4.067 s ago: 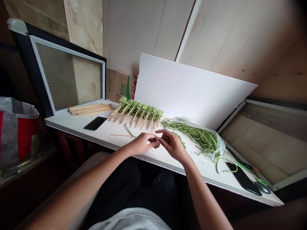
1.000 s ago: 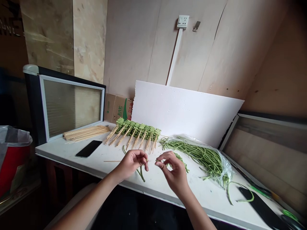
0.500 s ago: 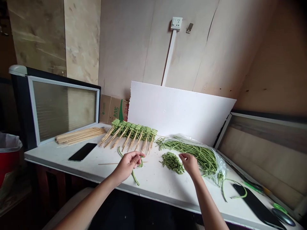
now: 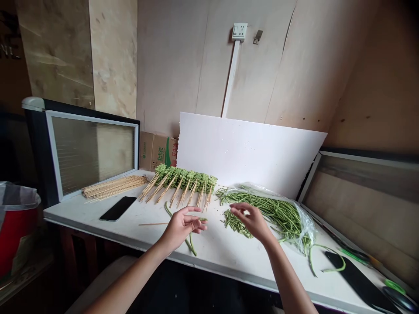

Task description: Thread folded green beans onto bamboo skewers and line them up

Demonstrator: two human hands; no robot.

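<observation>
My left hand [image 4: 183, 226] is closed, pinching a short piece of green bean [image 4: 203, 219] between thumb and fingers. Below it on the table lie a long bean [image 4: 191, 246], partly hidden by the hand, and a thin bamboo skewer [image 4: 152, 224]. My right hand [image 4: 252, 221] hovers over the near side of a heap of cut bean pieces [image 4: 235, 224], thumb and fingers apart, with nothing visible in them. Behind both hands, stacked skewers threaded with bean pieces [image 4: 186, 179] lie in a row, their bare sticks pointing toward me.
Whole long beans [image 4: 278, 209] spill from a clear plastic bag [image 4: 307, 226] at right. Bare skewers [image 4: 114, 187] and a phone [image 4: 118, 208] lie at left. A dark flat object [image 4: 360, 279] and a mouse [image 4: 401, 298] are at far right. A white board [image 4: 248, 152] stands behind.
My left hand's fingers have spread somewhat around the bean piece. My right hand has moved left over the heap, and its fingertips have parted. The view has shifted slightly left.
</observation>
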